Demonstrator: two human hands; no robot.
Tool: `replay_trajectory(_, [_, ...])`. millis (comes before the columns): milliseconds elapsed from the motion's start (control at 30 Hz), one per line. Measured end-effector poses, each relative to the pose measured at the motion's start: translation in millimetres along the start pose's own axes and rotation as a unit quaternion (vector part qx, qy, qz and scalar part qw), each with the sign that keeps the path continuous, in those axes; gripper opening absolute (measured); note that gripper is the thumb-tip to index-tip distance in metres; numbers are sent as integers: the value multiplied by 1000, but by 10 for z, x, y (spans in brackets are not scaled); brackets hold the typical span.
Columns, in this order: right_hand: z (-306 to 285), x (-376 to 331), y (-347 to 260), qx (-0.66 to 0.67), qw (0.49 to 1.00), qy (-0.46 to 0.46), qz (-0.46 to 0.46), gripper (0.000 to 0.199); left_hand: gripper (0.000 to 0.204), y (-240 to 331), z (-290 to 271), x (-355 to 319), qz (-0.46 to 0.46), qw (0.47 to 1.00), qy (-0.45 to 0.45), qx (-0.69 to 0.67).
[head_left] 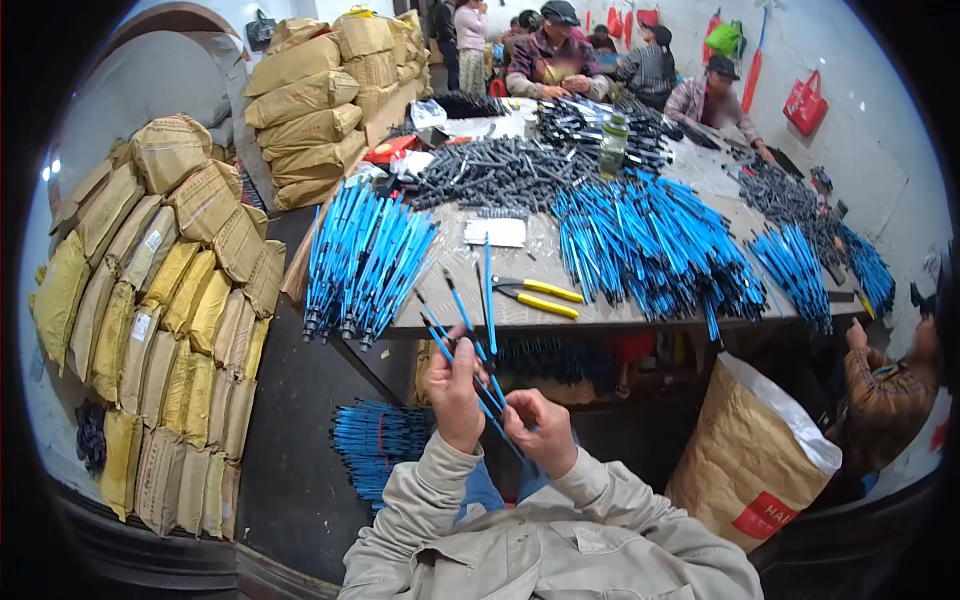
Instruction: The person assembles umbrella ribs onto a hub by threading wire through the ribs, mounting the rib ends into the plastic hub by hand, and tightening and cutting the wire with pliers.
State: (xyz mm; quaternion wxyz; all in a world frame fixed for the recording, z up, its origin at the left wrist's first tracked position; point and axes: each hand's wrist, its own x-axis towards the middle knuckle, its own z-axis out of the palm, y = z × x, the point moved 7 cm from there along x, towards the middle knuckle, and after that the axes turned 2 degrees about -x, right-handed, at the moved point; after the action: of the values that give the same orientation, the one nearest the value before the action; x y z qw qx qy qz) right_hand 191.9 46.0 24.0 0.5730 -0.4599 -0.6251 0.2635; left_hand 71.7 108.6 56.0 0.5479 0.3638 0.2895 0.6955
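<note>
Over my lap, in front of the table edge, my left hand (456, 395) is closed round a few thin blue rods (493, 385) with black ends, which fan upward past the thumb. Lower down, my right hand (540, 428) pinches the same rods between thumb and fingers. Just beyond my hands a single blue rod (489, 285) lies across the table edge, beside pliers with yellow handles (548, 297). A pile of blue rods (365, 255) sits on the left of the table, and a larger heap of blue rods (650, 245) on the right.
Black tubular parts (500, 172) cover the middle of the table (455, 262), near a white box (496, 233) and a jar (613, 145). A paper sack (740, 440) stands at my right; bundled rods (378, 440) lie low left. Stacked packages (165, 300) fill the left. Several people work around.
</note>
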Motion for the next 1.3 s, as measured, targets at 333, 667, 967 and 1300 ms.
replay_trajectory(333, [199,383,97,88,978,-175,71,12,22,250,-217,176,79,995,50,26])
replay_trajectory(667, [-2086,2896,963,-545,824,102,114,36,24,-170,-561,427,-85,996,31,19])
replay_trajectory(967, [-1891,3243,1458,-636,767,-12,83,40,26,-563,-449,299,-220,972,-58,-53])
replay_trajectory(1300, [-1790,1888,229,-330,932,131,-73,20,31,-681,-390,75,-220,968,-119,7])
